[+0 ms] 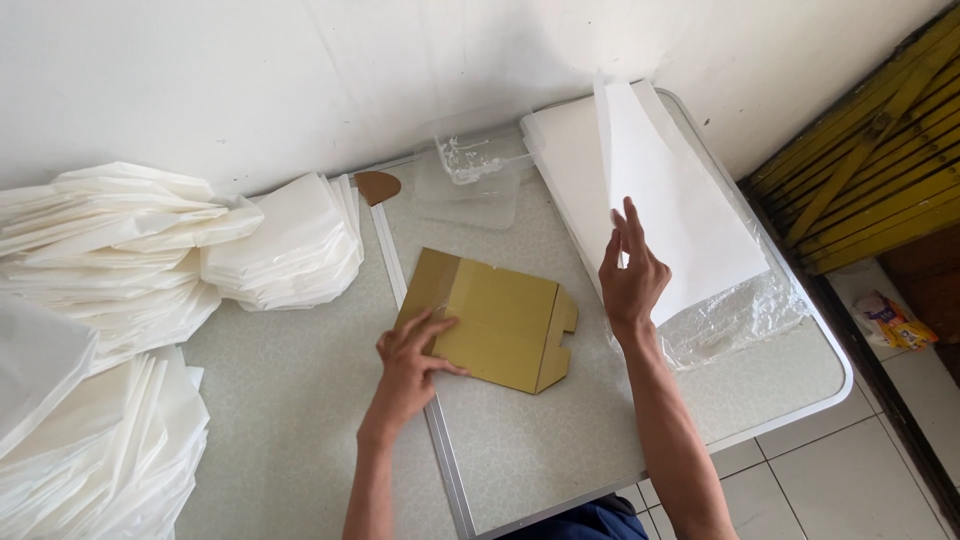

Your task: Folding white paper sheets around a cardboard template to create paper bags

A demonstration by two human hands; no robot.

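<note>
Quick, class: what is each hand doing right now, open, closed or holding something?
Left hand: open, flat on the gold card.
Right hand: lifting a white sheet by its edge.

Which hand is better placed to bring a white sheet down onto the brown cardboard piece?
Probably the right hand: it is lifting a white sheet off the stack. The left hand rests on the brown cardboard piece.
</note>
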